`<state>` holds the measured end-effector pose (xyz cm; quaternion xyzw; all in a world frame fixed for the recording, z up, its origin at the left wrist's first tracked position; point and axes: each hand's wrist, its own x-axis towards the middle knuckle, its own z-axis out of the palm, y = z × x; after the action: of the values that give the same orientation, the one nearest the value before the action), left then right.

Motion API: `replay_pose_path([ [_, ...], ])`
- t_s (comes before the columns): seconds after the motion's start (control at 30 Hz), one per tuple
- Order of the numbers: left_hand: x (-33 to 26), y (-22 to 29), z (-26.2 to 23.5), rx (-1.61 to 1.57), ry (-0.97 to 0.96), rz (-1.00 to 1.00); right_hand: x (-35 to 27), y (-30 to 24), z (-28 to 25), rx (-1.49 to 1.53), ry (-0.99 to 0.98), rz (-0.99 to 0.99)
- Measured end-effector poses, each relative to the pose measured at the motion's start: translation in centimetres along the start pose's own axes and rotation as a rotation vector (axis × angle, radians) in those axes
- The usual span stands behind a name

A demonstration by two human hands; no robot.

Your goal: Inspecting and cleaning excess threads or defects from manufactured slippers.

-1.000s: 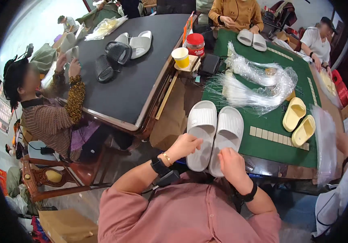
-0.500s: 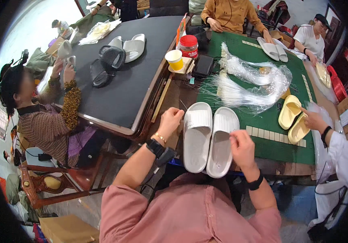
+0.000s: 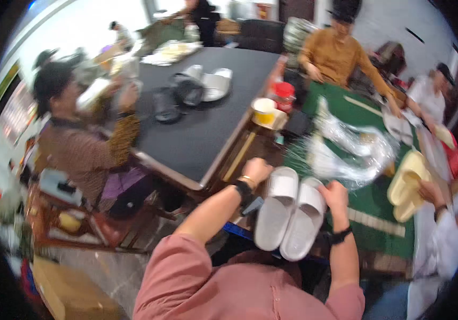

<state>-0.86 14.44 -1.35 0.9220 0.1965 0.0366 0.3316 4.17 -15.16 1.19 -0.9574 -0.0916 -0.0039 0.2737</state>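
A pair of pale grey slide slippers, the left slipper point(image 3: 273, 221) and the right slipper point(image 3: 299, 234), lies side by side at the table's near edge, toes pointing away. My left hand point(image 3: 258, 169) is closed in a pinch just left of the left slipper's strap; anything in its fingers is too small and blurred to make out. Against the outer side of the right slipper's strap, my right hand point(image 3: 335, 196) has its fingers bent together, and the fingertips hide whatever they grip. Beyond the slippers lies a bundle of clear plastic strands point(image 3: 341, 154) in a transparent wrapper.
A co-worker's hand point(image 3: 432, 193) is at cream slippers point(image 3: 407, 184) on the right. The green mat point(image 3: 367, 202) bears a row of pale tiles. A yellow-and-white cup point(image 3: 264, 113) and red-lidded jar point(image 3: 283, 96) stand behind. Black and grey slippers lie on the dark table point(image 3: 186, 154).
The view has swung, shifting the whole scene right and down. My right hand has come in against the right slipper's strap. The co-worker on the right has lifted the cream slippers somewhat upright.
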Motion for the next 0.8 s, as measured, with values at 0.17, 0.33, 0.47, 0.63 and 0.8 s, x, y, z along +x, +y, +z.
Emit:
replay_pose_path([
  [0.17, -0.8, 1.2, -0.1, -0.040, 0.031, -0.063, 0.5, -0.4, 0.1, -0.152, 0.059, -0.052],
  [0.33, -0.8, 1.7, 1.8, -0.129, 0.171, -0.059, 1.0, 0.8, 0.9, -0.258, 0.105, -0.170],
  [0.47, -1.0, 1.9, 2.0, -0.140, 0.211, 0.037, 1.7, 1.6, 1.3, -0.206, 0.059, -0.285],
  [0.63, -2.2, 2.7, 0.8, 0.001, 0.214, 0.103, 2.0, 1.8, 1.0, -0.230, -0.068, -0.424],
  [0.8, -2.1, 2.1, 0.8, 0.062, 0.213, 0.156, 0.9, 1.6, 0.1, -0.025, 0.002, -0.446],
])
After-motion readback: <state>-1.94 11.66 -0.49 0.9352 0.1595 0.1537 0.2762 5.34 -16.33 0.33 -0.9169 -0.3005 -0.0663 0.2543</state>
